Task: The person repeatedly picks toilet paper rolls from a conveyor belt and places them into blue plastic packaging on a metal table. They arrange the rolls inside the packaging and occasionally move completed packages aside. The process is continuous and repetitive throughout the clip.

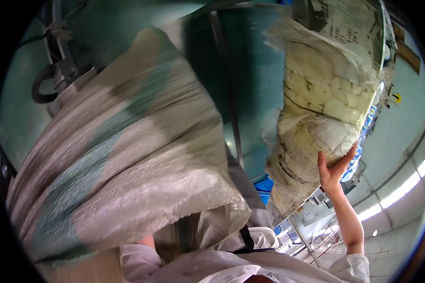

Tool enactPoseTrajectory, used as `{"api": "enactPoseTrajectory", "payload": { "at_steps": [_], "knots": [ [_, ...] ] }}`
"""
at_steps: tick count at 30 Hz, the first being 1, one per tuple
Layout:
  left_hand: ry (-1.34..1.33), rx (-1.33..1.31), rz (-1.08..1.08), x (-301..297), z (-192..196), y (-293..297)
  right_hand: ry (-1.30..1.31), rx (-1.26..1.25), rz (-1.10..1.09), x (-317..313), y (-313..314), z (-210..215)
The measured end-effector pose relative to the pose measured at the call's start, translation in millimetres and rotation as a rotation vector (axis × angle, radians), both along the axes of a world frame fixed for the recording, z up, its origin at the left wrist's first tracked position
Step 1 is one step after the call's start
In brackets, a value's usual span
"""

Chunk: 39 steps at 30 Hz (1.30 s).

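A large woven plastic sack [160,137], off-white with a green stripe, fills the left half of the view, its loose lower edge hanging near my body. My left forearm [148,241] goes in under that edge, and the sack hides my left hand. At the right stands a tall stack of cream-coloured, block-like pieces [323,89], partly covered by torn, wrinkled wrapping. My right hand [334,172] is raised against the lower right side of this stack, thumb and fingers spread apart. I cannot tell how firmly it presses there.
Metal equipment with a curved dark handle [45,85] stands at the upper left, over a green floor [21,113]. A blue object [264,185] shows beside the stack's lower left. Behind my right arm are bright windows [401,191] and several pipes.
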<state>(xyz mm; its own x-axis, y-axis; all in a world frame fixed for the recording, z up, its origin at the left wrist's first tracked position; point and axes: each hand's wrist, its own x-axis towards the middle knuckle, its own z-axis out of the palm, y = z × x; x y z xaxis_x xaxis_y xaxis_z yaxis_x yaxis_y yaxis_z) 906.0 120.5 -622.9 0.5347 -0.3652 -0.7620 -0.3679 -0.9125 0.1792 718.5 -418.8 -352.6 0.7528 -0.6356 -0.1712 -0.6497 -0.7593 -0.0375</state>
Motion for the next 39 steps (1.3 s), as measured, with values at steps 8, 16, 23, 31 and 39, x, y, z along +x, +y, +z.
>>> {"api": "enactPoseTrajectory", "payload": {
  "at_steps": [8,16,23,31,39],
  "knots": [
    [-0.109,-0.059,-0.13,51.1,-71.7,-6.4,-0.036,0.094,0.02,46.4,4.2,-14.1],
    [-0.148,-0.038,-0.357,105.8,-67.9,-43.7,-0.319,0.148,0.068,43.5,7.9,-25.5],
    [-0.059,-0.184,-0.356,112.2,65.2,-53.4,-0.677,0.287,-0.018,21.2,23.4,-7.2],
    [-0.323,-0.885,0.127,-40.5,333.9,-245.6,-0.86,0.584,-0.737,-205.7,43.0,-40.1],
    [-0.205,-0.853,-0.986,-183.9,325.7,-540.3,-0.101,0.727,-0.922,-362.4,-2.4,24.0]
  ]
}}
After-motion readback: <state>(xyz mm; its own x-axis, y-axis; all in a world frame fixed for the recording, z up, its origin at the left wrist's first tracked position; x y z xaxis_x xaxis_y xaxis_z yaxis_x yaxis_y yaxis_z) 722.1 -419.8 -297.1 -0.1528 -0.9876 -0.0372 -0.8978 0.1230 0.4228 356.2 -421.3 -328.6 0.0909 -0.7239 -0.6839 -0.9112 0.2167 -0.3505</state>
